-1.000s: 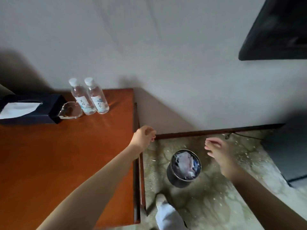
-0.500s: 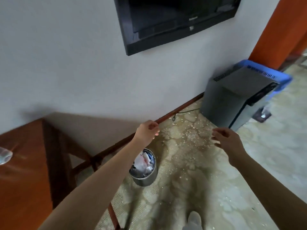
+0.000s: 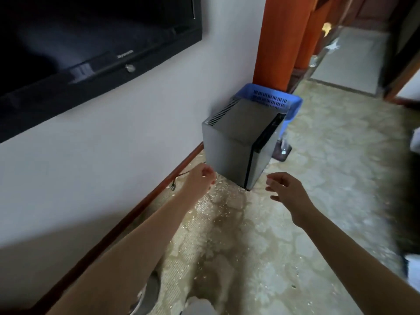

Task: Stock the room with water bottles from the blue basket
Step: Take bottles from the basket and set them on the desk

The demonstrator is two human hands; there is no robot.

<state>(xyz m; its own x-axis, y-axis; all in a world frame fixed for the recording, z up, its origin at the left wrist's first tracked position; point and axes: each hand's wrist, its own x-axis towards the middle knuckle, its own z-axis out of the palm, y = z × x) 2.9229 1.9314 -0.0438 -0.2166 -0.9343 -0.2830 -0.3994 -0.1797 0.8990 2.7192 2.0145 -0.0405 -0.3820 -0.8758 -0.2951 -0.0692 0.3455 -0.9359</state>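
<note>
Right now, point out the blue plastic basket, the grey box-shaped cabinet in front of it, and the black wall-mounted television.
blue plastic basket (image 3: 270, 99): head view, slotted far wall.
grey box-shaped cabinet (image 3: 246, 119): head view, flat top.
black wall-mounted television (image 3: 91, 39): head view, dark screen.

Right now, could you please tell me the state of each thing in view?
left hand: empty, fingers loosely curled
right hand: empty, fingers open
blue basket: on floor behind the fridge, contents hidden
mini fridge: door closed
television: wall-mounted, screen dark
</note>
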